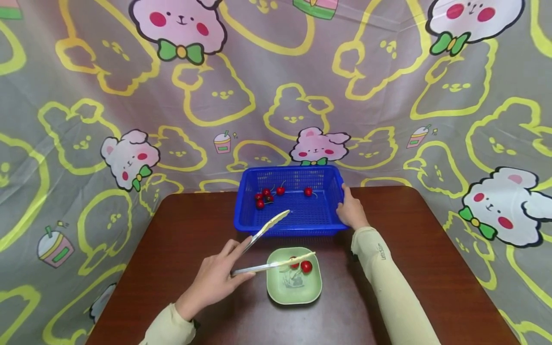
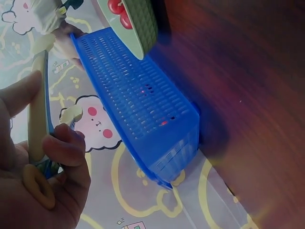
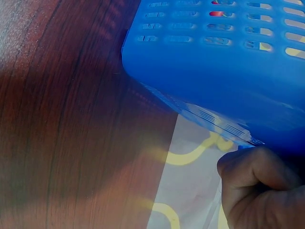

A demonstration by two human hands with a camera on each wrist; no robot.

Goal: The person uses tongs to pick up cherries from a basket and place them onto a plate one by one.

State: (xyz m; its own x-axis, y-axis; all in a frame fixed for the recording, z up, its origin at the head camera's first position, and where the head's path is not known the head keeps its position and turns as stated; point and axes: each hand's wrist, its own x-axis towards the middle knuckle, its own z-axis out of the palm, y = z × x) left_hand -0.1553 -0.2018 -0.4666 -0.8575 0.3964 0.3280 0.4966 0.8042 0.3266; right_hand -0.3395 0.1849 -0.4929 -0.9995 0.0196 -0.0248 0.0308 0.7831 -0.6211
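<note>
My left hand [image 1: 213, 275] holds a pair of metal tongs [image 1: 254, 269] with pale yellow tips, their arms spread apart with nothing between them. One tip hangs near the front of a blue plastic basket [image 1: 308, 211]; the other passes over a light green square dish [image 1: 280, 290]. Two red cherries [image 1: 306, 267] lie in the dish, one partly hidden by the tongs. Inside the basket, several cherries [image 1: 259, 204] cluster at the left, and a single cherry [image 1: 308, 191] lies apart on the right. My right hand [image 1: 352, 212] grips the basket's right rim.
A dark brown wooden table [image 1: 189, 230] carries the basket at its back, with the dish in front of it. Behind and to both sides hangs a grey patterned cloth [image 1: 258, 110] with yellow outlines and cartoon figures.
</note>
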